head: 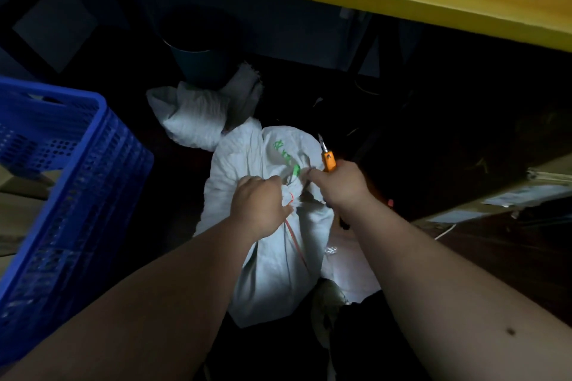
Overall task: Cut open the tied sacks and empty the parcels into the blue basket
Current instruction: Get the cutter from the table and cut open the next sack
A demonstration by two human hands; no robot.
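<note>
At the left edge stands the blue basket [62,170]; mid-frame the left hand [260,199] clenches the tied neck of the white sack [278,257], while the right hand [339,184] beside it grips an orange utility knife [328,158], blade pointing up

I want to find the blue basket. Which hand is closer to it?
Left. The left hand grips the sack's tied neck, nearer the blue basket; the right hand is farther away.
</note>
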